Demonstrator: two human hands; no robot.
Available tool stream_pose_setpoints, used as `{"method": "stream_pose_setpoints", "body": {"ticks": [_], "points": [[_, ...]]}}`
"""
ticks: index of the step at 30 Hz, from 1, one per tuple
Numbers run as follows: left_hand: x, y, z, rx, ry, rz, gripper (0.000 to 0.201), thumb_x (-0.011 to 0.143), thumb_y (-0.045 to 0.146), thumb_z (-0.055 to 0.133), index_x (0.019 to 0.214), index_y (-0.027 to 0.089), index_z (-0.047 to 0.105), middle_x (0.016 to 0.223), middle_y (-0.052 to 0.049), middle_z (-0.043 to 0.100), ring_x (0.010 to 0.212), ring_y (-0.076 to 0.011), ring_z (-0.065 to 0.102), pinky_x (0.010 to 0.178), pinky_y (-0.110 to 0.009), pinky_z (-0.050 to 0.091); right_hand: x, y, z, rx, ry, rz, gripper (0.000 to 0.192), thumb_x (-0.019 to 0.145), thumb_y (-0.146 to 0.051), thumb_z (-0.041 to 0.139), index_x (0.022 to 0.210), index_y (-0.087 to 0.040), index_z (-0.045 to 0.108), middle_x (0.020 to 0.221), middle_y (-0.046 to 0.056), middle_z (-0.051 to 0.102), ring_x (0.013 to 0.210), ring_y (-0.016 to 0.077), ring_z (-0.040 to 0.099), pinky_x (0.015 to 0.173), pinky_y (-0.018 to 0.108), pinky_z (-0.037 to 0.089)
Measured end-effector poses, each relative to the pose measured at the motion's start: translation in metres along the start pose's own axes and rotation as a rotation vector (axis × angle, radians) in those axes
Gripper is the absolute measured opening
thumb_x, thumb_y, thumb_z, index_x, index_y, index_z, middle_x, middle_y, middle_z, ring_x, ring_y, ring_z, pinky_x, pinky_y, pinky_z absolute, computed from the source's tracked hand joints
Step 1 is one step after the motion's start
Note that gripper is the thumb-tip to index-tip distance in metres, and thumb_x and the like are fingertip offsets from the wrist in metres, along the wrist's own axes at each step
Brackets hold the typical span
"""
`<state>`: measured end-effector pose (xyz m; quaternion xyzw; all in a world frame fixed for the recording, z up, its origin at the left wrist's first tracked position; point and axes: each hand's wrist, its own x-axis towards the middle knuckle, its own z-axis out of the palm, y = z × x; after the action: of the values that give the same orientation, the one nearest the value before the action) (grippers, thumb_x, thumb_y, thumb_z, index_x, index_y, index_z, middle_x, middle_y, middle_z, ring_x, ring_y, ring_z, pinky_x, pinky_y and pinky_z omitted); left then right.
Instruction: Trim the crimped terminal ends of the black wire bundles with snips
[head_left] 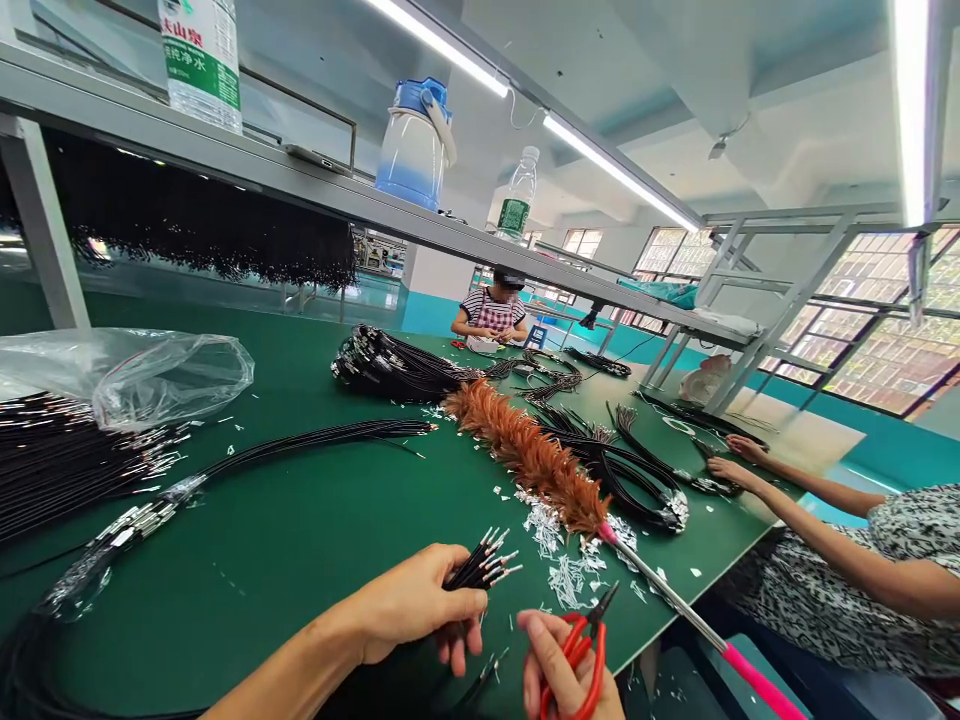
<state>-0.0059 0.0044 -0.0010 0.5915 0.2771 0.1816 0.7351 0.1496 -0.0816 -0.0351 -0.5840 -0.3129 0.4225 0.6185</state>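
Judging by the white scraps (568, 580) inside the right edge of the worktop (285, 560), work seems partway along: the left hand (416, 600) grasps white-tipped black cables (474, 567) toward the near edge, the right hand (556, 668) clasps red-handled pliers (596, 628), and whether the leftward cable heap (60, 465) is finished I cannot tell.

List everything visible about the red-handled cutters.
The cutters have plastic-looking red handles, spread apart, and a dark, metal-looking head tapering to a point. The right grip holds them, covering part of the handles. They tilt up and rightward in view, the green table behind their tip; blade gap unclear.
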Motion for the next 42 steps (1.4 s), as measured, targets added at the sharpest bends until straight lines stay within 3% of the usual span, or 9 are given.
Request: {"method": "stream_pose_setpoints", "body": {"ticks": [4,8,13,18,26,33,39,42], "points": [[0.002,-0.003,0.001,0.028,0.034,0.026,0.016,0.070,0.026,0.057,0.079,0.016,0.050,0.061,0.002,0.061,0.043,-0.0060,0.050,0.040,-0.016,0.029,0.003,-0.007,0.012,0.021,-0.036,0.051,0.046,0.062,-0.056,0.068,0.080,-0.014,0.060,0.031,-0.005,0.049,0.021,0.0035,0.026,0.025,0.018,0.011],[0.002,-0.002,0.002,0.025,0.050,0.011,0.019,0.067,0.025,0.060,0.082,0.016,0.052,0.059,0.003,0.059,0.042,-0.0060,0.048,0.040,-0.016,0.029,0.005,-0.004,0.021,0.008,-0.027,0.007,0.041,0.065,-0.052,0.068,0.077,-0.014,0.058,0.031,-0.005,0.049,0.021,0.0029,0.026,0.025,0.018,0.011],[0.000,0.003,0.004,0.043,0.062,0.036,0.015,0.072,0.029,0.057,0.077,0.015,0.053,0.057,0.003,0.057,0.040,-0.0036,0.035,0.037,-0.016,0.023,0.008,0.002,0.018,-0.103,0.015,-0.133,0.036,0.069,-0.048,0.066,0.076,-0.013,0.061,0.032,-0.004,0.051,0.027,0.0045,0.035,0.032,0.018,0.023],[-0.002,0.007,0.005,0.062,0.083,0.020,0.014,0.073,0.030,0.056,0.072,0.016,0.051,0.055,0.004,0.053,0.043,-0.0044,0.029,0.037,-0.017,0.015,0.008,0.001,0.013,-0.129,-0.013,-0.162,0.035,0.070,-0.047,0.066,0.077,-0.013,0.063,0.033,-0.003,0.052,0.032,0.0069,0.041,0.037,0.018,0.029],[-0.002,0.009,0.005,0.037,0.069,0.048,0.017,0.070,0.030,0.057,0.066,0.015,0.052,0.056,0.005,0.049,0.047,-0.0055,0.033,0.043,-0.019,0.020,0.009,-0.006,0.017,0.213,-0.144,0.027,0.029,0.068,-0.042,0.070,0.072,-0.015,0.059,0.037,-0.007,0.049,0.024,0.0010,0.025,0.026,0.014,0.014],[-0.002,0.012,0.003,0.016,0.145,0.046,0.014,0.072,0.027,0.055,0.065,0.015,0.052,0.052,0.008,0.037,0.048,-0.0060,0.024,0.043,-0.021,0.014,0.002,-0.001,0.025,-0.003,0.025,-0.258,0.024,0.068,-0.036,0.072,0.074,-0.015,0.064,0.039,-0.003,0.054,0.038,0.0072,0.045,0.039,0.018,0.030],[-0.005,0.013,-0.003,-0.088,-0.009,0.041,0.014,0.072,0.027,0.057,0.066,0.015,0.052,0.054,0.007,0.038,0.046,-0.0052,0.020,0.043,-0.023,0.009,0.004,0.004,0.027,0.299,-0.131,-0.029,0.025,0.067,-0.038,0.072,0.073,-0.016,0.063,0.038,-0.007,0.050,0.027,0.0012,0.029,0.027,0.013,0.018],[-0.007,0.015,-0.002,-0.043,-0.037,0.044,0.015,0.069,0.025,0.059,0.063,0.015,0.050,0.052,0.007,0.038,0.046,-0.0053,0.022,0.042,-0.022,0.012,0.008,-0.001,0.024,0.350,-0.184,0.015,0.024,0.066,-0.037,0.073,0.074,-0.016,0.064,0.038,-0.007,0.048,0.026,0.0002,0.026,0.026,0.012,0.016]]}}
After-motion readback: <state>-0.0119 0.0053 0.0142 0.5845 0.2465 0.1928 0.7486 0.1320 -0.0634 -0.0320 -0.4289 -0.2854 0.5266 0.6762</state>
